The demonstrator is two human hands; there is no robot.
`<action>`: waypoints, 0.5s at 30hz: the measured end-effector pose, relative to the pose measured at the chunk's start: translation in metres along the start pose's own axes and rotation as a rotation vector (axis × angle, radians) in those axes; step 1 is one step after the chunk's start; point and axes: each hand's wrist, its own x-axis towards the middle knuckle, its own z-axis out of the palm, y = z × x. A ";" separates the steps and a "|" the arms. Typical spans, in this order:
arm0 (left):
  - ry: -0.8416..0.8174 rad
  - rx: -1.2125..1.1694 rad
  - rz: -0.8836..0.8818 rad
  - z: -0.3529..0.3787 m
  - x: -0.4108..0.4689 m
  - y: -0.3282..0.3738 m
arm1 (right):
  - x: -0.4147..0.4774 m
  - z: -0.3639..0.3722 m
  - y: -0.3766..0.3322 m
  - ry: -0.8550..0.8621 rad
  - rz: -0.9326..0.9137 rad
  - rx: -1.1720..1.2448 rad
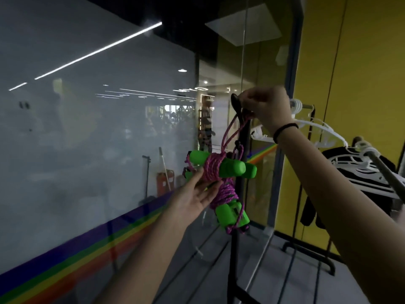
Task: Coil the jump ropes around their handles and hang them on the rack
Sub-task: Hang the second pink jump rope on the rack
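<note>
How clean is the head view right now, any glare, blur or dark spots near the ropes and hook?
Head view: the frosted glass wall carries bright ceiling-light reflections; the green-handled, purple-corded jump rope bundles read clearly; the black rack hook beside the right hand is dim against the dark pole; the frame edges bend and soften, wide-angle.

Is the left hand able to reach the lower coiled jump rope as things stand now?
Probably yes. The left hand rests open against the upper coiled jump rope, and the lower coiled jump rope hangs free just beneath and beside it, with nothing between them.
</note>
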 end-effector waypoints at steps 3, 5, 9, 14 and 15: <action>0.030 -0.059 -0.037 -0.002 -0.004 -0.006 | -0.011 0.003 0.005 0.061 -0.038 -0.044; 0.048 -0.075 -0.040 -0.003 -0.007 -0.009 | -0.017 0.005 0.004 0.087 -0.063 -0.079; 0.071 -0.107 -0.069 -0.009 -0.020 -0.013 | -0.022 0.009 0.006 0.118 -0.030 -0.085; 0.062 -0.128 -0.106 -0.016 -0.040 -0.019 | -0.033 0.010 0.006 0.079 0.016 -0.116; 0.049 -0.134 -0.117 -0.016 -0.044 -0.020 | -0.036 0.008 0.004 0.065 0.034 -0.095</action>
